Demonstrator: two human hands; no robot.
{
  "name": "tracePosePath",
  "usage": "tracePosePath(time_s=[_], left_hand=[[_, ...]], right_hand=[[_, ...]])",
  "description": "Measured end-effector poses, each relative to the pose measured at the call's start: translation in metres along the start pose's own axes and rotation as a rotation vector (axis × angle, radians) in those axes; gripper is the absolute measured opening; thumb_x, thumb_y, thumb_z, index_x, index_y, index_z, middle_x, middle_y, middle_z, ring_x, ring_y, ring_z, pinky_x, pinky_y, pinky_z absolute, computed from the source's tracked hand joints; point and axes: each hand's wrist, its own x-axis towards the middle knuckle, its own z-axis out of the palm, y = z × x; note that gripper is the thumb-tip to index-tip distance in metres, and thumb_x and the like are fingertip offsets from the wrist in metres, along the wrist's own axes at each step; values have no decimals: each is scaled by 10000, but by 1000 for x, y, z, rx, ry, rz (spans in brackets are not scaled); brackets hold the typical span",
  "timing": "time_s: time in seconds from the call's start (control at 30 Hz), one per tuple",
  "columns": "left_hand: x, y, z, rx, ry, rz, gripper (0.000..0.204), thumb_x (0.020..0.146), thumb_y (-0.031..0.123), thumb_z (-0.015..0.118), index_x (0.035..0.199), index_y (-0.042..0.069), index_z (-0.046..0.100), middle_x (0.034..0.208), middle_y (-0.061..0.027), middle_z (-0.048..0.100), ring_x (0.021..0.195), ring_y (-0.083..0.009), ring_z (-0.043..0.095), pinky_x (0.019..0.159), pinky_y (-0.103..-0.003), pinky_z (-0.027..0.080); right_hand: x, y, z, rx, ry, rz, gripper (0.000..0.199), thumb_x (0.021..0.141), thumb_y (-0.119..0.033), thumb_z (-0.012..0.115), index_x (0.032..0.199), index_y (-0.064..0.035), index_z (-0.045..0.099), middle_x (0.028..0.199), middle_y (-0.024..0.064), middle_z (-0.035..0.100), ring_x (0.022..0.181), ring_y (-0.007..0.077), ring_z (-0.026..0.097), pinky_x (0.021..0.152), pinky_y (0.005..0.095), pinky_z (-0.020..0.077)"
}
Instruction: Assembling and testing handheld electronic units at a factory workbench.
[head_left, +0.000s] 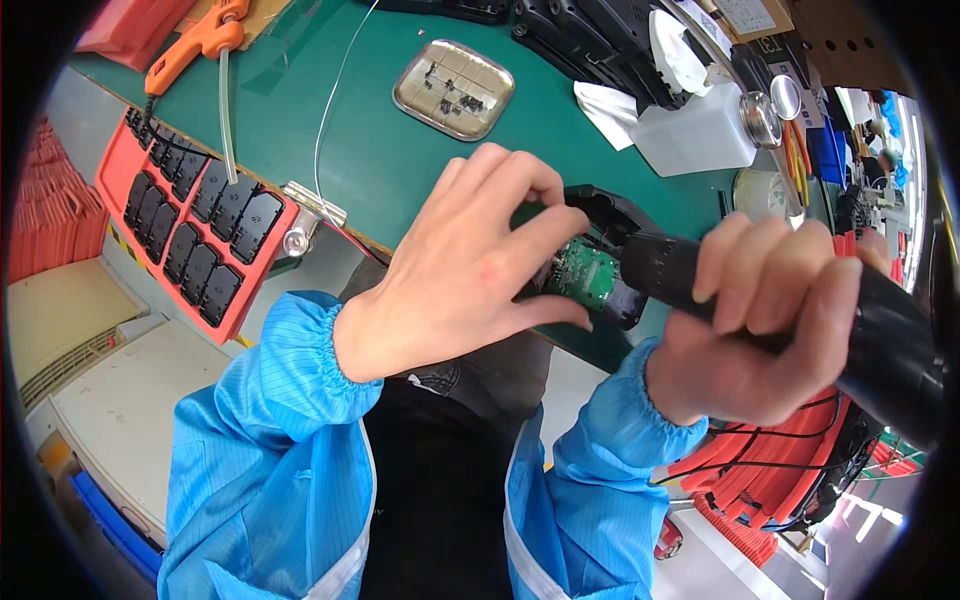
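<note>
My left hand [470,250] is closed around a black device housing [625,308], thumb along the near side and fingers over the far side. Inside the housing a green circuit board [588,274] faces up. My right hand [775,320], slightly blurred, grips a thick black cylindrical tool [665,265]. Its narrower end points left and overlaps the right edge of the board; whether they touch I cannot tell. A curved black part [600,210] sits just beyond the housing. Farther off on the green bench, a metal tray [420,100] carries several small dark pieces.
A red tray [262,285] of black parts juts out at left, near a metal stand [315,203]. An orange glue gun [205,45] lies behind it. Back right are a white bottle [695,130], white tissue [605,108] and black housings [590,45]. Red trays [760,465] with cables stand at right.
</note>
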Motion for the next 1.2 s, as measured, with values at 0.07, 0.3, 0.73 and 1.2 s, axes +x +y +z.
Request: tracePosePath(time_s=[0.07, 0.3, 0.73, 1.2], left_hand=[[0, -1, 1, -19, 28, 10, 498, 601, 175, 955, 1038, 65, 742, 1062, -65, 583, 969, -289, 559, 810, -399, 463], [3, 4, 1, -28, 100, 56, 323, 644, 33, 912, 925, 53, 755, 929, -73, 589, 885, -282, 572, 731, -379, 479], [16, -15, -27, 434, 181, 71, 310, 718, 103, 873, 1001, 49, 760, 909, -85, 582, 867, -282, 568, 745, -401, 474], [2, 10, 3, 192, -171, 2, 697, 585, 340, 923, 1206, 64, 771, 908, -39, 466, 875, -238, 470, 772, -374, 361]], right_hand=[[1, -8, -6, 92, 0, 13, 344, 1049, -198, 529, 1332, -3, 505, 671, -19, 435, 505, 85, 387, 499, 280, 371], [2, -21, -17, 204, -109, -28, 359, 1051, -221, 526, 1326, 9, 521, 690, -26, 456, 518, 80, 399, 506, 275, 373], [-8, -4, -41, 51, -45, -28, 398, 1035, -188, 528, 1385, -2, 488, 683, -16, 429, 514, 85, 394, 506, 297, 382], [-8, 2, -41, -19, -79, 6, 493, 1044, -178, 489, 1491, 17, 424, 670, 10, 408, 492, 97, 360, 486, 308, 380]])
